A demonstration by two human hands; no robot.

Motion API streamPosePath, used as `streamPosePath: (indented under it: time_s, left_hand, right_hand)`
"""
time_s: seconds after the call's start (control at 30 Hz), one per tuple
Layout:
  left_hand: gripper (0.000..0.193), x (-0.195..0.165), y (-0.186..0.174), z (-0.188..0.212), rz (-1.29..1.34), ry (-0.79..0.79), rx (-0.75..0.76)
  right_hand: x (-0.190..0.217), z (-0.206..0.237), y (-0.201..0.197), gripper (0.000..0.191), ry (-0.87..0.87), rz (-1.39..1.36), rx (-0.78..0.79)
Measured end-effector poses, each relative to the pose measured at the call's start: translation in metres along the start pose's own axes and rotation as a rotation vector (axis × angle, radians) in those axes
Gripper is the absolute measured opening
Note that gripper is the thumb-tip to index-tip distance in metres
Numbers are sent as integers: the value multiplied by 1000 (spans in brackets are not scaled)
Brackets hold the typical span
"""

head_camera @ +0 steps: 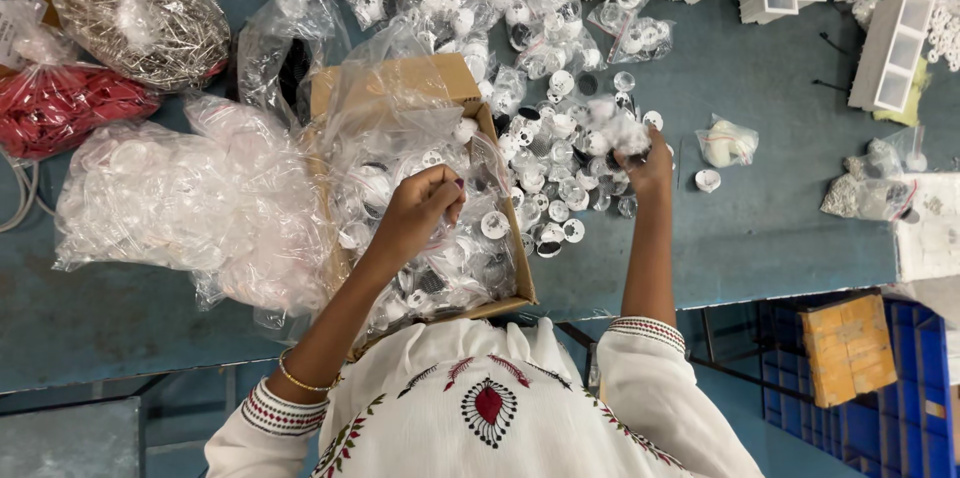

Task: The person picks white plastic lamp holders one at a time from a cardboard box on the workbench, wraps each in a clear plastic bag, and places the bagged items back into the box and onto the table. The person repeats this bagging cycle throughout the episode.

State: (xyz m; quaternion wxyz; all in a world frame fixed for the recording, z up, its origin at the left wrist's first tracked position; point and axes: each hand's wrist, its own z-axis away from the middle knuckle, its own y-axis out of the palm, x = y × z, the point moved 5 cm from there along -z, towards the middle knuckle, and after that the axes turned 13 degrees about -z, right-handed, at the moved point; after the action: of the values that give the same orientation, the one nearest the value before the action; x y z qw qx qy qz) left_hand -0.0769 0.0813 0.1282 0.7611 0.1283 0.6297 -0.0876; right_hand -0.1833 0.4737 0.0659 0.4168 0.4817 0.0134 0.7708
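Left hand (425,206) was pinched narrow over the bagged parts in the cardboard box (400,88); right hand (648,166) was closed on small white plastic caps (560,188) from the bench (780,228) pile. Judged light, rigid, slippery; best pinched by the rim.

2 hands (420,208) – 1 cardboard box (400,88), 1 red bag (60,108), 1 yellow block (848,348)
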Motion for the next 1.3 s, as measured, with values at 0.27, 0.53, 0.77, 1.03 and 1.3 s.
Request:
streamPosePath:
  time_s: [0.27,0.53,0.77,1.03,1.3]
  left_hand:
    - [19,10,-11,6,-14,-50,-51]
    - [19,8,-13,5,-41,-41,-73]
    - [21,4,-13,4,-37,-50,-84]
    - [20,5,-12,1,-119,-68,-59]
    - [18,20,3,-6,-157,-83,-14]
  right_hand:
    - [12,-4,14,14,-262,528,68]
    - [40,-8,14,43,-711,912,-21]
    - [51,-27,17,49,-405,666,124]
    - [87,-15,20,26,-377,646,254]
    - [93,-27,1,23,-591,739,282]
